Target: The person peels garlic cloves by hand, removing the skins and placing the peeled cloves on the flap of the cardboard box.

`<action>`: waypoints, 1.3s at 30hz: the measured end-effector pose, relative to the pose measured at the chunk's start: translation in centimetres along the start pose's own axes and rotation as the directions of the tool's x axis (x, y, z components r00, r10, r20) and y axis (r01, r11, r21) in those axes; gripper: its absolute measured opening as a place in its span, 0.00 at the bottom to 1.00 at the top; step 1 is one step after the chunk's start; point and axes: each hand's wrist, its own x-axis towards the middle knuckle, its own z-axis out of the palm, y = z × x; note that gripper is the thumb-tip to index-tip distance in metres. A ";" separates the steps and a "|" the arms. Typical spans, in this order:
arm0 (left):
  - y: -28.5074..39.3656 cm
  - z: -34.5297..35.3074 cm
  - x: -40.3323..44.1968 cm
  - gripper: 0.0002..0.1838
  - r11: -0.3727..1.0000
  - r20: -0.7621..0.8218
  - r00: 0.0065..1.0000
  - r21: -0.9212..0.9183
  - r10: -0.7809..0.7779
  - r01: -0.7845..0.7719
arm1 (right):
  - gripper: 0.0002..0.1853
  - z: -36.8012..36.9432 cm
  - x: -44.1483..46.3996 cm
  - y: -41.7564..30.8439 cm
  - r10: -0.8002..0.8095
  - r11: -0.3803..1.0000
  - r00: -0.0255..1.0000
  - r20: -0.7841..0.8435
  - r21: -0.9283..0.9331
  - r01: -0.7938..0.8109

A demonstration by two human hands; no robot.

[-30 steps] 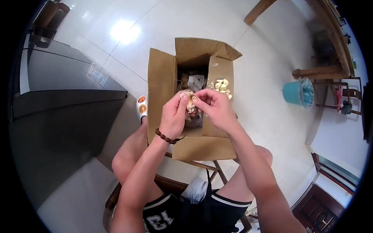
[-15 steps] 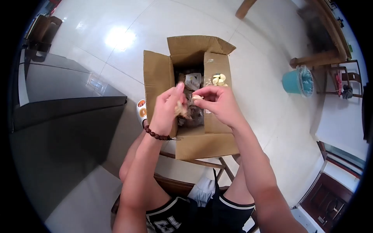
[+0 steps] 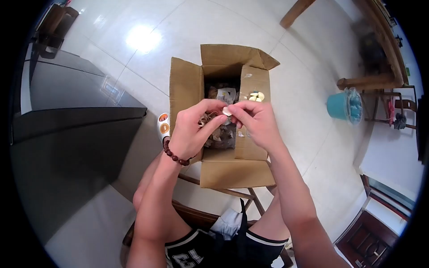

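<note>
A pale garlic clove (image 3: pixel 227 110) is pinched between the fingertips of both hands, above an open cardboard box (image 3: pixel 185 85). My left hand (image 3: pixel 196 125) also has dry, papery garlic skin or root (image 3: pixel 206 119) in its palm. My right hand (image 3: pixel 254 120) grips the clove from the right side, its fingers bent together. Several peeled cloves (image 3: pixel 256 96) lie on the box's right flap, just beyond my right hand. Inside the box are loose skins and crumpled plastic (image 3: pixel 223 137), partly hidden by my hands.
A teal bin (image 3: pixel 338 106) with a clear liner stands on the floor at the right, near a wooden table (image 3: pixel 373 83). At the left is a large dark grey cabinet-like appliance (image 3: pixel 80 120). Wooden chair parts (image 3: pixel 223 190) show below the box.
The hands held a garlic piece together, parted half a second ago, and have come together again at a pale clove. The view has also shifted slightly.
</note>
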 end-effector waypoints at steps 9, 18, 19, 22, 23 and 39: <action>-0.6 0.7 -0.2 0.13 0.961 0.169 0.962 -0.142 -0.213 0.237 | 0.09 0.8 0.0 0.4 -0.159 0.974 0.986 -0.040 -0.167 0.150; -1.6 3.3 -0.7 0.21 0.739 0.209 0.934 -0.571 -0.289 0.357 | 0.10 0.7 -0.3 -0.6 -0.336 0.864 0.940 0.060 -0.378 0.333; -1.6 3.4 -0.8 0.21 0.740 0.210 0.934 -0.570 -0.288 0.356 | 0.10 0.8 -0.4 -0.5 -0.337 0.864 0.940 0.058 -0.378 0.333; -1.5 3.9 -0.8 0.21 0.713 0.186 0.930 -0.600 -0.317 0.363 | 0.11 1.0 -0.4 -0.1 -0.262 0.923 0.963 0.065 -0.275 0.269; -1.5 4.1 -0.9 0.21 0.716 0.166 0.926 -0.592 -0.340 0.370 | 0.12 1.0 -0.4 -0.1 -0.250 0.921 0.967 0.059 -0.292 0.256; -1.2 4.2 -0.8 0.21 0.988 -0.076 0.993 -0.131 -0.088 0.078 | 0.18 3.6 -0.6 2.3 -0.094 0.972 0.987 -0.128 0.202 0.118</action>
